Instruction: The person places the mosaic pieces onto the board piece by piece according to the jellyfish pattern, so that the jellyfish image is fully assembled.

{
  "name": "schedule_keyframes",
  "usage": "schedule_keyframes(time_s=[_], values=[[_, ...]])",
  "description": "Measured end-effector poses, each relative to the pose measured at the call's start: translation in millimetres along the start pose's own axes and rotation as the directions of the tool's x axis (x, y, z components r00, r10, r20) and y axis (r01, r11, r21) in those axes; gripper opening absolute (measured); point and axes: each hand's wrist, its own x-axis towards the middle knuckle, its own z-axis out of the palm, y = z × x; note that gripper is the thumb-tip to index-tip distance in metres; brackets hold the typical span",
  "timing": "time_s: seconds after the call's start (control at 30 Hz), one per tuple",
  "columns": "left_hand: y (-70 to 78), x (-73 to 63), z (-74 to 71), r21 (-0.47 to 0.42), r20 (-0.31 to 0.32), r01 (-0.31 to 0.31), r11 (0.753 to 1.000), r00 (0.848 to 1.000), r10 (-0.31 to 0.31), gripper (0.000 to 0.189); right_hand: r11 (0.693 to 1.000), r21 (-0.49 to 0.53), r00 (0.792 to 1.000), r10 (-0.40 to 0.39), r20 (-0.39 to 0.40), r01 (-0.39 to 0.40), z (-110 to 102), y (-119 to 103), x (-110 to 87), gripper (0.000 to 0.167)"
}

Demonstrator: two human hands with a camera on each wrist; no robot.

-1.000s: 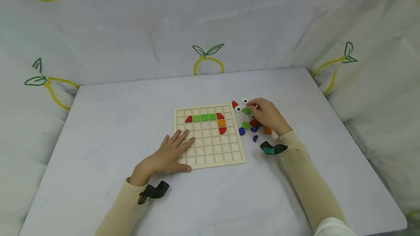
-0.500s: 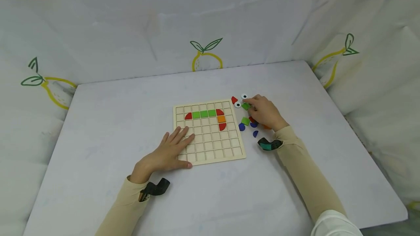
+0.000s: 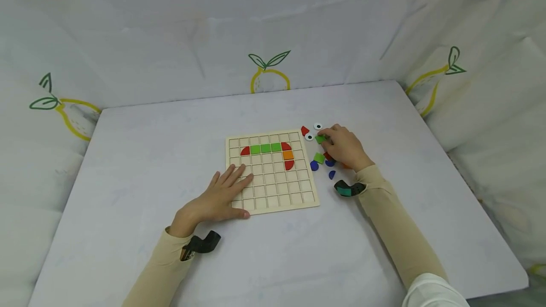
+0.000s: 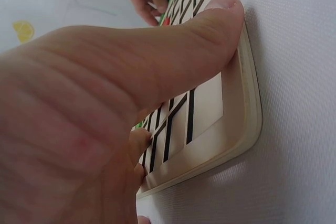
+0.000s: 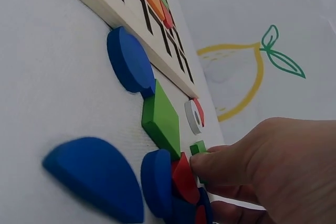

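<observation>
My left hand lies spread on the lower left corner of a wooden grid board, with the thumb along its near edge. Set in the board are a row of green squares with red quarter-rounds at its ends, an orange square and another red piece below. Right of the board, my right hand pinches a green block between thumb and fingers, low over loose pieces. In the right wrist view, the thumb covers part of that block.
Near the right hand lie white eye discs, a red piece, another green square, and several blue pieces. An orange piece is partly hidden under the wrist. A lemon-print curtain stands behind the white table.
The right hand has shifted slightly left, its fingertips coming down from beside the eye discs to the green block. The left hand stays on the board. The head view has tilted slightly.
</observation>
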Motion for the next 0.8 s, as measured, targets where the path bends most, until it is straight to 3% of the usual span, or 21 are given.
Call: schedule_keyframes(time_s=[0.3, 0.57, 0.8], values=[[0.9, 0.0, 0.7, -0.011, 0.000, 0.008, 1.000, 1.000, -0.008, 0.096, 0.999, 0.036, 0.999, 0.007, 0.050, -0.008, -3, 0, -0.9, 0.039], [1.4, -0.8, -0.4, -0.018, -0.001, 0.004, 1.000, 1.000, -0.004, 0.097, 0.976, 0.207, 0.990, 0.037, 0.137, -0.066, -15, 8, -1.9, 0.042], [0.6, -0.2, 0.7, -0.018, 0.002, 0.006, 1.000, 1.000, -0.006, 0.097, 0.968, 0.239, 0.982, 0.031, 0.184, -0.075, -23, 12, -6.7, 0.041]])
